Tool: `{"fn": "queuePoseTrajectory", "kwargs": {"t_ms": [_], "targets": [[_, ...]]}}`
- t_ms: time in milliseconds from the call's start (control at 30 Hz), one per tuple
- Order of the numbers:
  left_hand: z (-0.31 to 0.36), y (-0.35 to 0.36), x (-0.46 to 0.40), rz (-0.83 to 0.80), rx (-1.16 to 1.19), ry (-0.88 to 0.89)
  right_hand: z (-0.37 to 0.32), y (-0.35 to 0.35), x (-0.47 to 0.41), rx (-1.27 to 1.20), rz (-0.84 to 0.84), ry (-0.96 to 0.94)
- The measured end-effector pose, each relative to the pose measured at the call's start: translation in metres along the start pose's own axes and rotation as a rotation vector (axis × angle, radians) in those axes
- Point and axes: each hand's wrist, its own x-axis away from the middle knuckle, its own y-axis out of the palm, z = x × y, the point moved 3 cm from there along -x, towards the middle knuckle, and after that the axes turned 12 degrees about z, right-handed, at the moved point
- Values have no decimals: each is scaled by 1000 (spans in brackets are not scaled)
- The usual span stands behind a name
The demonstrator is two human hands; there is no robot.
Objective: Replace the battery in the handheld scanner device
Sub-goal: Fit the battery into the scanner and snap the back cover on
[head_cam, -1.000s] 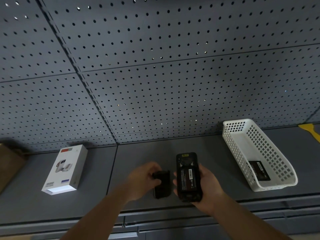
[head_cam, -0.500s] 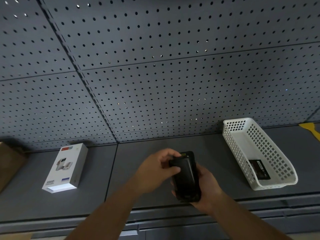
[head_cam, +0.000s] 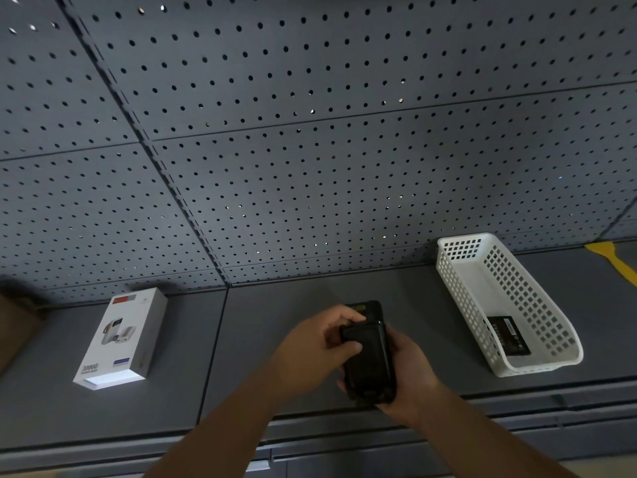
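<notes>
The black handheld scanner (head_cam: 370,370) lies back-up in my right hand (head_cam: 410,370), which cradles it from below and the right, above the front of the grey shelf. A black back cover (head_cam: 358,334) rests on the scanner's back, and my left hand (head_cam: 317,350) pinches its upper left edge with thumb and fingers. The battery bay is hidden under the cover. A loose black battery (head_cam: 508,336) with a white label lies in the white basket (head_cam: 537,305) at the right.
A white product box (head_cam: 120,339) lies on the grey shelf (head_cam: 275,326) at the left. A brown cardboard edge (head_cam: 15,326) shows at the far left, a yellow plastic tool (head_cam: 617,262) at the far right. Grey pegboard (head_cam: 310,150) rises behind.
My left hand carried the black cover from beside the scanner onto its back. The labelled battery seen in the scanner a second ago is now covered. The right hand barely moved.
</notes>
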Motion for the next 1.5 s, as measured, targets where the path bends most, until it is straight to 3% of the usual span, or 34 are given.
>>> {"fn": "queuePoseTrajectory", "kwargs": {"t_ms": [700, 967, 1133, 1367, 1500], "targets": [[-15, 11, 11, 114, -191, 100, 0, 10, 8, 3, -39, 2], [-16, 19, 19, 138, -93, 55, -5, 5, 9, 81, -61, -47], [-24, 21, 18, 284, -6, -106, -7, 5, 7, 119, -39, -87], [-41, 31, 12, 177, 222, -479, -4, 6, 9, 179, 17, -132], [-44, 28, 7, 271, 309, -566, -1, 6, 5, 290, 55, -219]]}}
